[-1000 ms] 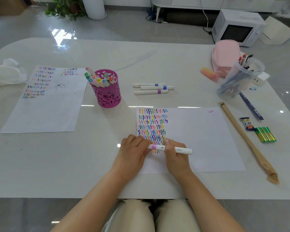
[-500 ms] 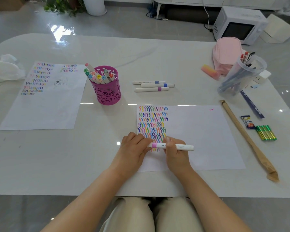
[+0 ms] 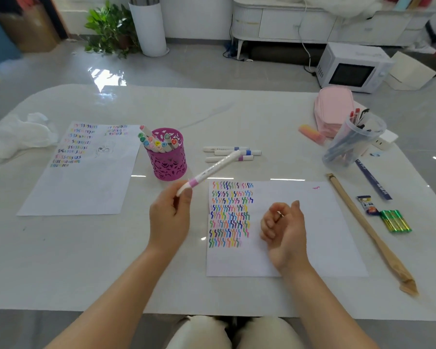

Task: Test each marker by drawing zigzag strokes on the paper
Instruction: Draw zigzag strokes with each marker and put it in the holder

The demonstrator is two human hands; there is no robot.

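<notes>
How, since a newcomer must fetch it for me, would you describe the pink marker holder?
On the white table, look between the two zigzag-marked sheets of white paper. There stands the magenta metal cup, upright and stuffed with pastel-capped markers. Unlike the clear plastic cup at the right edge, it is opaque with lacy cut-outs.

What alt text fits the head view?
The left hand holds a white marker with a pink band aloft over the table, while the right hand lies loosely curled, empty, over the paper of coloured zigzag strokes. A magenta pen cup and three more markers sit beyond.
</notes>
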